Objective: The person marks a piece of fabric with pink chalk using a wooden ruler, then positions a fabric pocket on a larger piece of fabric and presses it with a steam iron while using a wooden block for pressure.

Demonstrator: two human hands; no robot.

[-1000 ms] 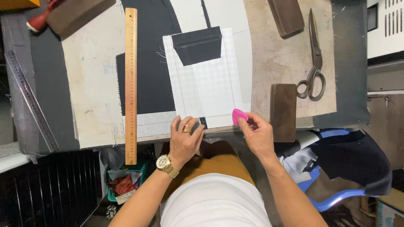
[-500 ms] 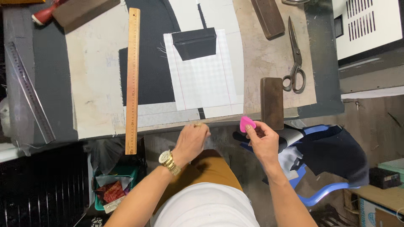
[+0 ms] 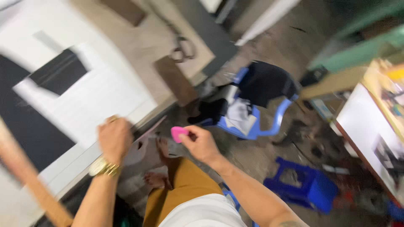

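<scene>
My right hand (image 3: 200, 143) holds a small pink piece of tailor's chalk (image 3: 178, 133) off the table's edge, above the floor. My left hand (image 3: 113, 136), with a gold watch on the wrist and a ring, rests at the near edge of the work table, on the corner of a white gridded paper pattern (image 3: 94, 98). A dark fabric piece (image 3: 59, 71) lies on the pattern's far end. The picture is blurred and tilted.
A wooden ruler (image 3: 29, 178) runs along the left. Scissors (image 3: 183, 44) and a brown block (image 3: 176, 80) lie on the table's right part. A blue plastic chair (image 3: 252, 122) piled with dark clothes and a blue stool (image 3: 305, 187) stand on the floor at right.
The view has swung to the right and tilted, bringing the floor, chair and stool into sight. My right hand with the chalk has come off the table; my left hand stays at the edge.
</scene>
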